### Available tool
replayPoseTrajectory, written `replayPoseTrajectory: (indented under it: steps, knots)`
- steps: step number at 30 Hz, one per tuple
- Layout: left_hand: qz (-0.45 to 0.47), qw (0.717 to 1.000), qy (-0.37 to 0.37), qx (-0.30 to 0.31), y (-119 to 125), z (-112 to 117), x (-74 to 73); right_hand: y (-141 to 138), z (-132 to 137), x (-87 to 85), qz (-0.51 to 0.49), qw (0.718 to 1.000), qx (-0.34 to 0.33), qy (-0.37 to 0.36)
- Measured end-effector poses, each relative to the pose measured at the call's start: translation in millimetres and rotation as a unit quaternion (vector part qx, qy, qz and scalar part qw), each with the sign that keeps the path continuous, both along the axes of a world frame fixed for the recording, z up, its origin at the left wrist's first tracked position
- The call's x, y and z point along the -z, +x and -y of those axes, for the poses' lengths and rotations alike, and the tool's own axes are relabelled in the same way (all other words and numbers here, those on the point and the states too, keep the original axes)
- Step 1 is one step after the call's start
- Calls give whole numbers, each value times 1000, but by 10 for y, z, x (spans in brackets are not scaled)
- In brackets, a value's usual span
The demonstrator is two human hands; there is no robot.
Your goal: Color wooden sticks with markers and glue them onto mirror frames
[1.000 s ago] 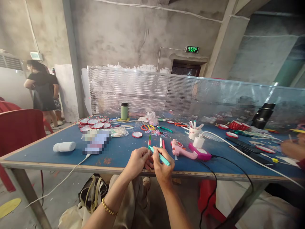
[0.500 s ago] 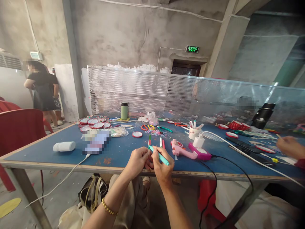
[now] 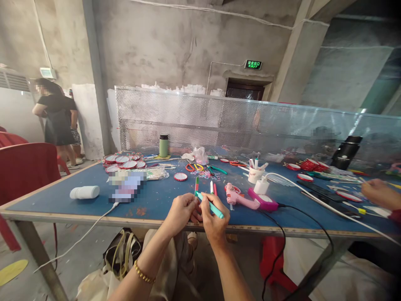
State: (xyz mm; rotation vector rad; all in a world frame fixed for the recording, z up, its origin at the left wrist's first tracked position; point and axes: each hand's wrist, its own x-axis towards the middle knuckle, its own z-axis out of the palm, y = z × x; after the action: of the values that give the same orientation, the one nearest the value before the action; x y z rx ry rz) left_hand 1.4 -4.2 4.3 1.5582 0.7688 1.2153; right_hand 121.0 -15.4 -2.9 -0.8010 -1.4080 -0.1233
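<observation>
Left of the pink plastic glue gun [image 3: 242, 200], the left hand [image 3: 181, 212] pinches a narrow, flat green-and-red strip [image 3: 196, 185] while the right hand [image 3: 215, 225] grips a turquoise plastic marker [image 3: 214, 208] against it, apparently colouring, which calls for steady strokes.

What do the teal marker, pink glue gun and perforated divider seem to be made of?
Teal marker: probably plastic, judging by its smooth, evenly coloured barrel.
Pink glue gun: likely moulded plastic with a smooth finish, from its rounded, uniformly coloured body.
Perforated divider: apparently sheet metal, given the silvery-grey sheen and regular holes; any coating can't be told.
</observation>
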Motion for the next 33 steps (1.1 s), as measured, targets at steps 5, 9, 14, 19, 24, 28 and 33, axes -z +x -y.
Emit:
replayPoseTrajectory:
  steps: [5,9,14,19,24,28,33]
  knots:
    - [0,1000,2,-3,3,1,-2,4,14,-12,18,1000,5,18]
    - [4,1000,-4,3,4,-3,8,-4,12,5,-19,1000,15,5]
    - [2,1000,-5,7,-1,-7,17,-5,3,27,-37,999,14,-8]
    - [0,1000,-10,6,2,-6,11,7,-2,47,-48,999,5,-21]
    - [7,1000,-11,7,5,-14,15,8,-1,58,-54,998,-3,-33]
    - [3,1000,-12,4,5,-2,12,9,7,49,-49,998,-2,-30]
    - [0,1000,-11,3,4,8,13,10,5,48,-42,999,0,-18]
